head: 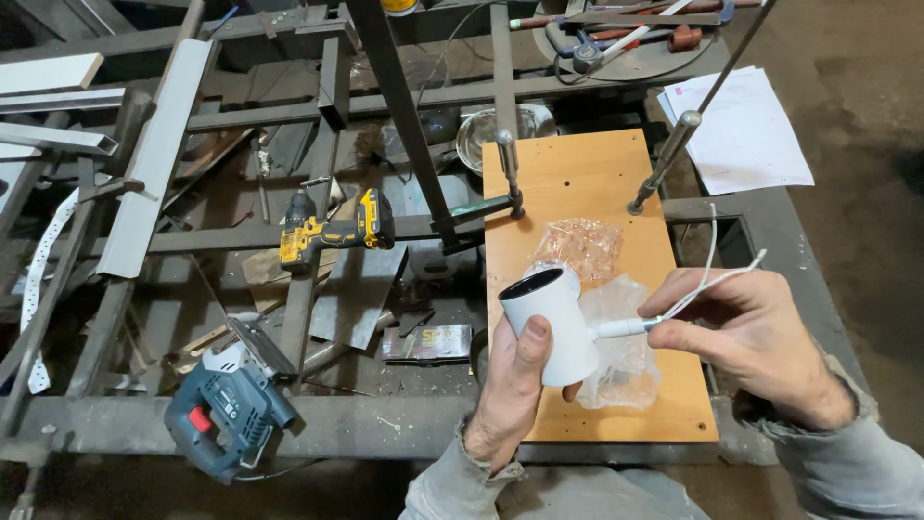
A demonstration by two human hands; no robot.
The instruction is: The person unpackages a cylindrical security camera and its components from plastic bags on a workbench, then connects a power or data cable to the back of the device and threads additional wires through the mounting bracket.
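Left hand (515,385) wraps white cylindrical lamp housing (551,323) w/ dark open end; right hand (741,337) pinches its thin white cable (707,284). Housing looks light, rigid, smooth; grip body, not cable.

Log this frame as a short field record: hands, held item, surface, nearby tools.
left hand: left hand wraps a white cylindrical lamp housing, open dark end tilted up
right hand: right hand pinches the white cable coming out of the housing's side
surface: wooden board clamped to a metal workbench by two bar clamps
on board: clear plastic bags, crumpled
tools: yellow cordless drill; blue jigsaw at the bench's near edge
other: white papers at far right
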